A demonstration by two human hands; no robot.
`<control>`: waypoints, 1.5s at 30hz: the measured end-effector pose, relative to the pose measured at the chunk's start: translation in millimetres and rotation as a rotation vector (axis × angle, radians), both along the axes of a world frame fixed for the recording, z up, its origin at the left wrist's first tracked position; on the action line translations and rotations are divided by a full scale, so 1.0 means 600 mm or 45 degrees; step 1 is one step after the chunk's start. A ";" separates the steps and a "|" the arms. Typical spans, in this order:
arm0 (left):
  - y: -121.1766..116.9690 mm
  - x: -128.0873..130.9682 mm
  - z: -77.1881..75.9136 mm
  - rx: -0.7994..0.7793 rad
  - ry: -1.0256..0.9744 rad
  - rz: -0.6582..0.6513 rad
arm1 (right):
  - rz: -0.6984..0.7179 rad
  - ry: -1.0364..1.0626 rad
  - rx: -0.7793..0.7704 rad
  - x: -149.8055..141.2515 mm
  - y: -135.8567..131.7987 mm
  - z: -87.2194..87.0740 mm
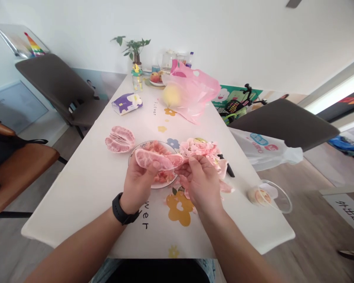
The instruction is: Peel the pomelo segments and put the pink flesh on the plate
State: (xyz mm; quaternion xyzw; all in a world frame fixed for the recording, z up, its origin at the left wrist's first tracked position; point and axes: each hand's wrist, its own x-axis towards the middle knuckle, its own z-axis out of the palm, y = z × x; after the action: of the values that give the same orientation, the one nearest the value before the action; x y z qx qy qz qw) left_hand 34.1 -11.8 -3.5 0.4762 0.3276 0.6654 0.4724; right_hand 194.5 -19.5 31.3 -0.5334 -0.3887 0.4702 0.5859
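A pink pomelo segment (152, 159) lies in my left hand (140, 179), thumb pressed along its front. Its right end is partly bared, showing red flesh. My right hand (203, 181) pinches the pale membrane at that end. Beneath both hands is a white plate (131, 157) with peeled pomelo flesh (162, 178), partly covered by the left hand and the segment. A large unpeeled pomelo chunk (120, 139) rests left of the plate. To the right sits a pile of pink peel and membrane scraps (200, 149), a dark knife handle (230, 169) poking out beside it.
A pink plastic bag (197, 88) with a yellow pomelo (171, 95) lies farther back. Behind the plate are a purple tissue pack (126, 103), a bottle (137, 78) and a potted plant (135, 51). A clear plastic cup (271, 196) lies near the table's right edge. Chairs flank the table.
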 end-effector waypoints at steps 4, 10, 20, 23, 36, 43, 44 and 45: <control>0.005 0.002 0.013 -0.144 -0.281 -0.206 | 0.125 0.269 -0.053 -0.005 0.004 -0.001; 0.005 0.003 0.026 -0.330 -0.385 -0.437 | 0.201 0.537 -0.103 -0.007 0.012 0.004; -0.003 0.000 0.022 -0.373 -0.376 -0.514 | 0.360 0.542 -0.153 0.018 0.006 0.027; -0.008 -0.001 0.019 -0.366 -0.372 -0.529 | 0.608 0.574 -0.265 0.039 0.006 0.036; -0.001 -0.025 0.024 -0.467 -0.422 -0.620 | 0.880 0.230 -0.201 0.116 0.011 0.070; 0.000 -0.025 0.024 -0.404 -0.384 -0.555 | 0.462 -0.924 0.081 0.120 0.010 0.063; 0.000 -0.025 0.024 -0.402 -0.370 -0.554 | 0.440 -1.073 0.124 0.128 0.013 0.059; 0.000 -0.025 0.025 -0.397 -0.361 -0.552 | 0.425 -1.202 0.163 0.137 0.016 0.055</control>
State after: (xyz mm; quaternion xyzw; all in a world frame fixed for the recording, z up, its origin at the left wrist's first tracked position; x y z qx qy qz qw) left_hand 19.3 -11.6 11.4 0.3592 0.2474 0.5506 0.7118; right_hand 276.7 -9.7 64.0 -0.5814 -0.7194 0.2400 0.2946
